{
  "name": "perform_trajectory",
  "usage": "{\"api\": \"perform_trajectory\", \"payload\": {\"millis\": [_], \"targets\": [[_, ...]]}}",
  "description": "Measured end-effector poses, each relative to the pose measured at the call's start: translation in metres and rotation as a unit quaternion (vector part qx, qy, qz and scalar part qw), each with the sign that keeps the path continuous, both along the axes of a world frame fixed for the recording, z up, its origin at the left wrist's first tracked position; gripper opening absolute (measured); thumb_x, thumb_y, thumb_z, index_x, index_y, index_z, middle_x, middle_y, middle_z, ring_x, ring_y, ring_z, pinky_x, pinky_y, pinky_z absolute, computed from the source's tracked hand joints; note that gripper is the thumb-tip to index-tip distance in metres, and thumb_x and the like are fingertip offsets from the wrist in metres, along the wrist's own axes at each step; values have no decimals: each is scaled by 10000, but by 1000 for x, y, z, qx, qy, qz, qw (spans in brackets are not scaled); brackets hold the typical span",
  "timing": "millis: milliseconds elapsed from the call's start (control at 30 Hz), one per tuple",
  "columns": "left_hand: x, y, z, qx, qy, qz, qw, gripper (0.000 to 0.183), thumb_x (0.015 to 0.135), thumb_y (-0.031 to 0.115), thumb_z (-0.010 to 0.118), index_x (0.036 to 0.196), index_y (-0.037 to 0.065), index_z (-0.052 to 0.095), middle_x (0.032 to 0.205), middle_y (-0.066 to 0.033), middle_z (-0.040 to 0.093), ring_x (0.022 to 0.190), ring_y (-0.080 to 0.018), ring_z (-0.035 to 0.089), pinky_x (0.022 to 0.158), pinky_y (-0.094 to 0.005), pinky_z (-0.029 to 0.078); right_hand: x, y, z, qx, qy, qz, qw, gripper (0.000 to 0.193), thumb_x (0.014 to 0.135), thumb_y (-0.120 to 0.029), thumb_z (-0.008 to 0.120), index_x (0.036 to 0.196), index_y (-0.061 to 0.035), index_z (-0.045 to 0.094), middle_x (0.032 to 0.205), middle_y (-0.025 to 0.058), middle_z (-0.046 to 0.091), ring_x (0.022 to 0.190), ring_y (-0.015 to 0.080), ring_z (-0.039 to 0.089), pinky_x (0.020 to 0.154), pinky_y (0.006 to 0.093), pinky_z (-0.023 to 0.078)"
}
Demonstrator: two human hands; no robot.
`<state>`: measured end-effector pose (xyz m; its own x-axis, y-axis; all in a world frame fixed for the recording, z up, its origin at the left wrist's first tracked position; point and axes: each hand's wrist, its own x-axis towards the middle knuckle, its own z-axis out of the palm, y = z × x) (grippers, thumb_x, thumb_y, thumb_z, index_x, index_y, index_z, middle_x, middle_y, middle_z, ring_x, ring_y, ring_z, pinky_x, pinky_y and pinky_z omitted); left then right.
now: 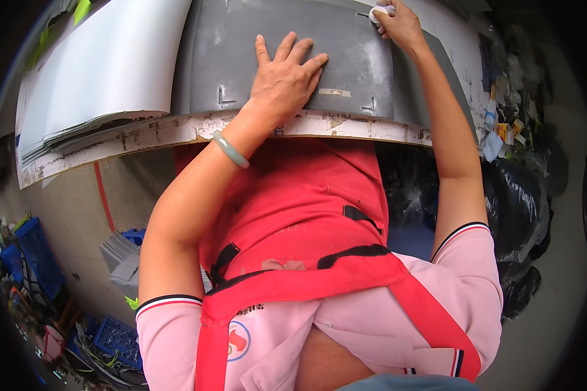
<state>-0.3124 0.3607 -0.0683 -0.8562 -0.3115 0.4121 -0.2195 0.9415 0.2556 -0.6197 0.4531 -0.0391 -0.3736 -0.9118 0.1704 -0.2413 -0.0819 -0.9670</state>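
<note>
A dark grey flat sheet [225, 58] with black corner marks and chalky white smears lies on the worktable. Flat on its middle rests my left hand [285, 75], fingers spread and holding nothing. A small strip of beige tape [334, 92] sticks to the sheet near its front edge. At the sheet's far right corner, my right hand [401, 26] closes round a small round white object [379, 13]. Its kind is hard to tell, since my fingers cover part of it. A black L-shaped corner mark [226, 95] shows to the left of my left wrist.
A thick stack of white sheets [111, 58] lies to the left on the table. The table's worn white front edge [195, 135] runs close before my red apron. Black plastic bags [518, 202] stand on the floor at right. Blue crates [117, 340] and cables are at lower left.
</note>
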Motion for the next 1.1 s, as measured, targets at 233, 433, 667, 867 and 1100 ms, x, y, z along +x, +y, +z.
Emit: {"api": "perform_trajectory", "payload": {"millis": [233, 433, 667, 867, 1100], "targets": [[9, -6, -4, -3, 0, 9, 1000, 306, 984, 310, 571, 1276, 256, 645, 1373, -59, 550, 1366, -319, 439, 1081, -751, 245, 31, -33, 12, 307, 212, -209, 904, 193, 917, -137, 626, 1071, -22, 644, 741, 72, 656, 610, 154, 616, 544, 309, 524], [8, -3, -6, -7, 6, 14, 1000, 296, 974, 314, 581, 1248, 246, 670, 1370, -65, 550, 1362, -311, 454, 1087, -740, 234, 34, -53, 20, 237, 190, -130, 944, 258, 955, -222, 674, 1121, -25, 662, 804, 35, 666, 640, 73, 598, 549, 241, 524], [9, -4, -9, 7, 12, 12, 1000, 300, 967, 318, 575, 1230, 214, 674, 1320, -93, 538, 1336, -337, 451, 1062, -767, 247, 157, -161, 8, 59, 362, -7, 930, 169, 936, -162, 631, 991, -3, 653, 768, 118, 674, 663, 208, 639, 600, 321, 540], [1, -1, -6, 4, 20, -2, 1000, 288, 964, 310, 572, 1209, 187, 661, 1312, -109, 515, 1345, -351, 429, 1057, -775, 246, 149, -211, -4, 73, 431, 19, 899, 183, 910, -161, 608, 874, -4, 697, 887, 245, 691, 867, 406, 690, 769, 463, 550], [10, -6, -17, 10, 30, 26, 999, 284, 959, 303, 572, 1202, 189, 663, 1301, -104, 525, 1355, -346, 421, 1055, -780, 245, 178, -207, 19, 102, 573, 22, 813, 212, 932, -173, 584, 912, 14, 682, 779, 228, 683, 687, 337, 685, 661, 416, 555]]}}
